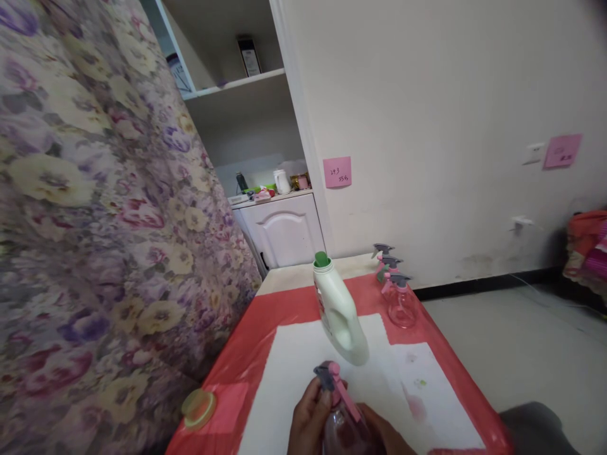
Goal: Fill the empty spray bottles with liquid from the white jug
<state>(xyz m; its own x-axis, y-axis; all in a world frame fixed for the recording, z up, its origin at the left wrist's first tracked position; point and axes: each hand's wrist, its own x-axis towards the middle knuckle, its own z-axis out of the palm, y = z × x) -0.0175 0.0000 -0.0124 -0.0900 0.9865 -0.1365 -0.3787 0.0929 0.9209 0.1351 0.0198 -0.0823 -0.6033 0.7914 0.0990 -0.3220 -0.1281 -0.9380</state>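
Note:
At the table's near edge I hold a clear spray bottle (pixel 348 435) with a pink and grey trigger head. The fingers of my left hand (pixel 309 417) are closed around that head on its left side. My right hand (pixel 386 433) is wrapped against the bottle's right side, with its fingertips partly hidden behind it. The lower part of the bottle is cut off by the frame. Just beyond stands a pale green detergent jug (pixel 346 322), its green pouring spout (pixel 322 259) uncovered. A round yellowish cap (pixel 198 408) lies to the left on a pink paper (pixel 227 407).
More spray bottles (pixel 402 311) stand in a row along the table's right edge. White paper sheets (pixel 279 373), one stained (pixel 436 398), lie on the red tablecloth (pixel 289 306). A floral curtain (pixel 118 253) hangs at left; a white cabinet (pixel 289 230) stands beyond the table.

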